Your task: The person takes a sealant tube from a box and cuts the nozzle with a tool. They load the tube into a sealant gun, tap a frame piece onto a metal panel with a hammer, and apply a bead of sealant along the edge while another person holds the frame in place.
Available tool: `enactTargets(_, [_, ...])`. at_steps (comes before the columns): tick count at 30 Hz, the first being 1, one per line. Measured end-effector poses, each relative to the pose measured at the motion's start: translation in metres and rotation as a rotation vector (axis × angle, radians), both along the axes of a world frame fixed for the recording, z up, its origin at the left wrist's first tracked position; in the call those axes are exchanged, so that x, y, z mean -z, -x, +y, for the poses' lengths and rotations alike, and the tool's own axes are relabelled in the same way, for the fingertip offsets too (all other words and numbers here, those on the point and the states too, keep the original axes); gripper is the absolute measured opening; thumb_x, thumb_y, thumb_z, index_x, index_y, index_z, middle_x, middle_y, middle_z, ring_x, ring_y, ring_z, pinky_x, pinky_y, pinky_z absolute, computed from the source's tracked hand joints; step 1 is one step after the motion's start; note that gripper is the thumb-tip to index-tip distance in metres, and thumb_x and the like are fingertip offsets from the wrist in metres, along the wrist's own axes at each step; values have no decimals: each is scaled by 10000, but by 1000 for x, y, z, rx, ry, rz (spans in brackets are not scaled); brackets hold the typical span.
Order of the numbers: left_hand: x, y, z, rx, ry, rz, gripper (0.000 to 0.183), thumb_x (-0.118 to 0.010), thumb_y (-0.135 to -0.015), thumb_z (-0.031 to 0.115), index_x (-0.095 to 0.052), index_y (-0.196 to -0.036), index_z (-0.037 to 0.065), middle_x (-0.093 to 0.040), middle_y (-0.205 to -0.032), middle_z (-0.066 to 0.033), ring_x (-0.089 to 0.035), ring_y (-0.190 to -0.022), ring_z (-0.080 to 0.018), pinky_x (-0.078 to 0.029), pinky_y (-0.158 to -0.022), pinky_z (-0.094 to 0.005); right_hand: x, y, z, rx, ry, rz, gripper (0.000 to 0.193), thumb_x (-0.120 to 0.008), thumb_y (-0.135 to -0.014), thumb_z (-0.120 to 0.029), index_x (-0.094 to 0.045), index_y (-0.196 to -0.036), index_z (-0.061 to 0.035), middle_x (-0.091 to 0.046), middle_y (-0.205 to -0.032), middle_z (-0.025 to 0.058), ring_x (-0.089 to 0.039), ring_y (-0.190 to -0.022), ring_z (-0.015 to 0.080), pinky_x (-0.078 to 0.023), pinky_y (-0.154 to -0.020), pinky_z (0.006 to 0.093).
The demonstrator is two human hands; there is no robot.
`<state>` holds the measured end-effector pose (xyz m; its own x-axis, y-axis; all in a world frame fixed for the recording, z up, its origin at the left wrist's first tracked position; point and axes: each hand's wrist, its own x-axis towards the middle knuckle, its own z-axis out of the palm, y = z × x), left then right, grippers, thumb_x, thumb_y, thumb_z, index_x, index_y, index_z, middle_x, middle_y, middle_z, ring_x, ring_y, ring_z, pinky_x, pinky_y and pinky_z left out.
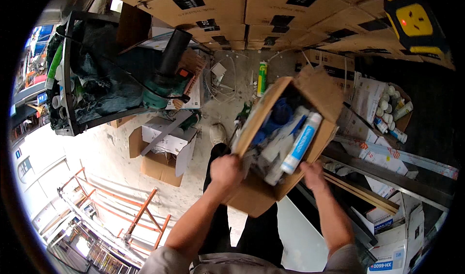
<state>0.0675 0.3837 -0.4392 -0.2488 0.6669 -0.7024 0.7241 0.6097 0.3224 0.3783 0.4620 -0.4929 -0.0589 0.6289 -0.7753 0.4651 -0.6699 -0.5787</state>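
While gripped at its near corners, the open cardboard box [259, 194] is held between both hands, long axis running near-left to far-right. Left hand [226, 171] is clamped on the near-left edge, right hand [312, 175] on the near-right; a white-and-blue tube [301, 143] lies nearest the right.

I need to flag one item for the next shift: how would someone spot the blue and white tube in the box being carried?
Start at the open cardboard box held between the left hand and right hand. On top of its jumbled contents, toward the right wall, lies the blue and white tube. It is the only one with a bright blue band; its neighbours are plain white.

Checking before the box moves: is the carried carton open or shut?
Open: the cardboard box has flaps up, tubes showing inside.
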Motion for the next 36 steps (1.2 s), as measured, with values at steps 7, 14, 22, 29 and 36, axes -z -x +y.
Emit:
enactTargets(7, [-50, 87, -91, -279, -73, -62, 320, -666, -823, 319, -632, -892, 9, -668, -756, -219, -658, -732, -437, -526, -668, -525, -11, 88, -17, -230, 128, 85, 421, -652, -806, -180, -371, -524, -43, -369, -505, -16, -369, -501, 93, -297, -448, 369])
enactTargets(14, [-42, 102, -230, -644, 15, -80, 380, -658, -855, 281, -678, -1026, -58, -680, -724, -227, -688, -624, -327, -513, -577, -415, -14, 177, 18, -338, 180, -116, 387, -647, -862, -229, -416, -612, -45, -419, -636, -4, -415, -607, 121, -364, -516, 360])
enactTargets(22, [-37, 68, -259, -637, 129, -167, 297, -677, -842, 257, -702, -1027, 27, -709, -740, -151, -690, -661, -356, -551, -621, -427, 108, 238, 62, -594, 41, 10, 343, -595, -858, -97, -284, -716, -82, -347, -706, 65, -281, -642, 113, -225, -544, 423])
enactTargets(29, [-16, 46, -260, -790, 22, -365, 230, -638, -864, 135, -667, -989, -56, -652, -760, -236, -652, -642, -265, -512, -622, -363, 210, 246, 94, -521, -118, -125, 243, -639, -940, -227, -606, -1015, 1, -588, -851, 81, -579, -708, 195, -507, -621, 375])
enactTargets(36, [27, 15, -289, -803, -18, -309, 123, -589, -882, 54, -581, -854, -66, -605, -726, -133, -554, -684, -212, -459, -611, -363, 255, 268, 113, -492, -24, -177, 150, -586, -878, -75, -596, -925, 67, -582, -771, 201, -573, -705, 301, -494, -663, 480])
